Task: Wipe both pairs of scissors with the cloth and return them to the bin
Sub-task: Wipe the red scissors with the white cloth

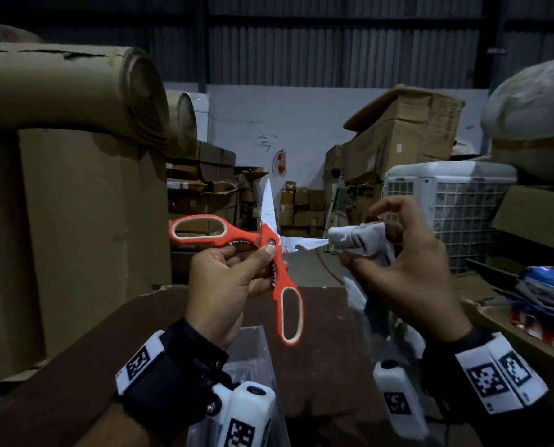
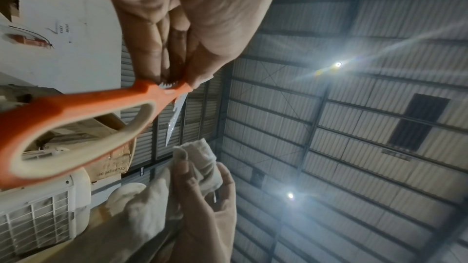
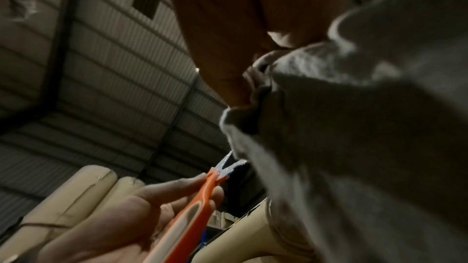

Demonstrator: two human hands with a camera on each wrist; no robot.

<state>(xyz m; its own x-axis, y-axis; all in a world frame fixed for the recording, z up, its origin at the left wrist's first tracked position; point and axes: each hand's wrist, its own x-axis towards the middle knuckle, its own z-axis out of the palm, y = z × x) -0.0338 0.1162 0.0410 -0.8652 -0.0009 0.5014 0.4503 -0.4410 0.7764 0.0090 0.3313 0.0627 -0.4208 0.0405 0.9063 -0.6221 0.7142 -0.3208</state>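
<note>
Orange-handled scissors (image 1: pixel 270 243) (image 2: pixel 76 111) (image 3: pixel 200 197) are spread wide apart in mid-air, one blade pointing up and the other to the right. My left hand (image 1: pixel 233 279) pinches them at the pivot, thumb on the screw. To the right, my right hand (image 1: pixel 395 259) holds a bunched white cloth (image 1: pixel 356 240) (image 2: pixel 200 163) (image 3: pixel 354 127), whose end touches the tip of the right-pointing blade. A clear plastic bin (image 1: pixel 253 353) stands on the table below my hands. A second pair of scissors is not visible.
A dark brown table (image 1: pixel 320 317) lies below. Large cardboard rolls (image 1: pixel 75 91) stand to the left. A white crate (image 1: pixel 453 201), stacked boxes (image 1: pixel 404 133) and blue packets (image 1: pixel 549 295) are on the right.
</note>
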